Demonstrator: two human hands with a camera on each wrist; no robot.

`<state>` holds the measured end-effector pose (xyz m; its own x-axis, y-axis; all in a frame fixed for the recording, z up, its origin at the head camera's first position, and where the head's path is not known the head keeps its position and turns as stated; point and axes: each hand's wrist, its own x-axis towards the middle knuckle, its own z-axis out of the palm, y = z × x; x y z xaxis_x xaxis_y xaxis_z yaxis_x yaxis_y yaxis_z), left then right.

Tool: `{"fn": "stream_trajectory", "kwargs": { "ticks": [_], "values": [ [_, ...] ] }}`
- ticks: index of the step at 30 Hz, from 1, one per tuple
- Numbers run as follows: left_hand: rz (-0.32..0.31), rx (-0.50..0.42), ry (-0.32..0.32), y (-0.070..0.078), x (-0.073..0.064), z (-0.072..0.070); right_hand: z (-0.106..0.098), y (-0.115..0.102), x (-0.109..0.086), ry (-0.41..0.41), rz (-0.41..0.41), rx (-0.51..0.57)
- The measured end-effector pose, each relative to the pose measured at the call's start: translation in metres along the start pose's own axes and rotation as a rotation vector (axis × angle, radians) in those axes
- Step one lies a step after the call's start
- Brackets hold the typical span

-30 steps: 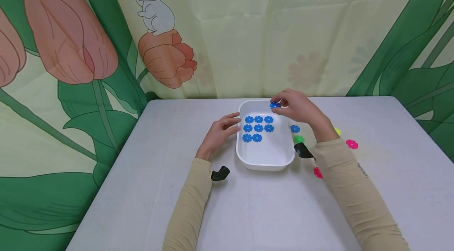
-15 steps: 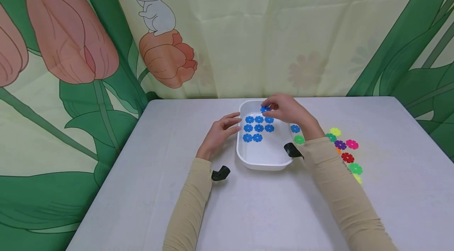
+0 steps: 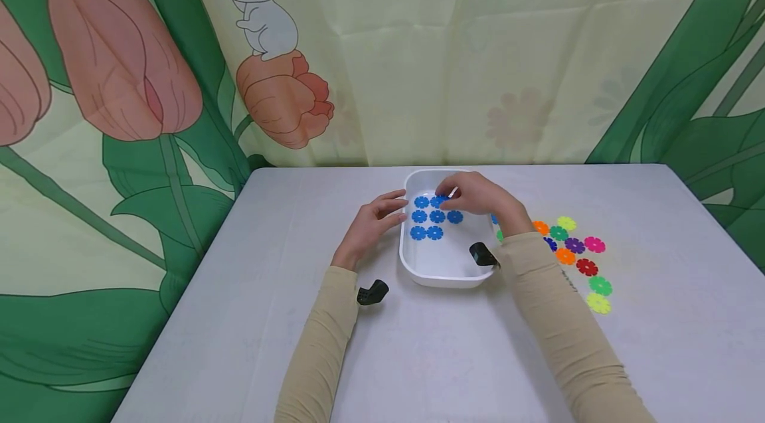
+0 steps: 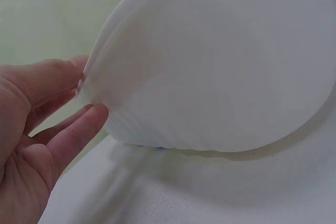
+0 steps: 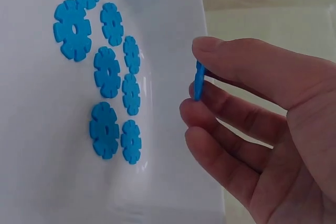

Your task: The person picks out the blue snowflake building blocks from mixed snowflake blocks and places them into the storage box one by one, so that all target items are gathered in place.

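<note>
A white tray stands on the table, with blue flower-shaped plastic discs laid flat in rows inside it. My left hand is at the tray's left side, its fairly straight fingers touching the rim and outer wall, as the left wrist view shows. Over the far part of the tray, my right hand pinches another blue flower-shaped disc between thumb and fingers, held edge-on above the tray floor in the right wrist view. In the head view this hand partly covers the far row.
Right of the tray, loose flower-shaped discs in several colours lie on the white tablecloth, among them a red one, a pink one and a yellow one. A patterned curtain hangs behind the table.
My right hand has moved left and down across the tray's far end with the blue flower-shaped disc. Loose discs at the right have come out from behind the sleeve. The left hand stays put.
</note>
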<state>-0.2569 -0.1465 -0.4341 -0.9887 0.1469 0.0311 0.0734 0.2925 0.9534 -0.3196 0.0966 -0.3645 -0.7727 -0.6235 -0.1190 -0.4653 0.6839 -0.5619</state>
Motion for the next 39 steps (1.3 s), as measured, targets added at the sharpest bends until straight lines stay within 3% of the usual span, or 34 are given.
{"fn": "stream_trajectory", "kwargs": {
  "ticks": [18, 39],
  "values": [
    [-0.004, 0.017, 0.01, 0.0014, -0.0012, 0.0007, 0.0004, 0.0012, 0.0051, -0.132, 0.004, -0.042],
    [-0.002, 0.017, 0.001, 0.0022, -0.0018, -0.0001, 0.0036, 0.0045, 0.0068, -0.211, 0.014, -0.086]
  ]
}}
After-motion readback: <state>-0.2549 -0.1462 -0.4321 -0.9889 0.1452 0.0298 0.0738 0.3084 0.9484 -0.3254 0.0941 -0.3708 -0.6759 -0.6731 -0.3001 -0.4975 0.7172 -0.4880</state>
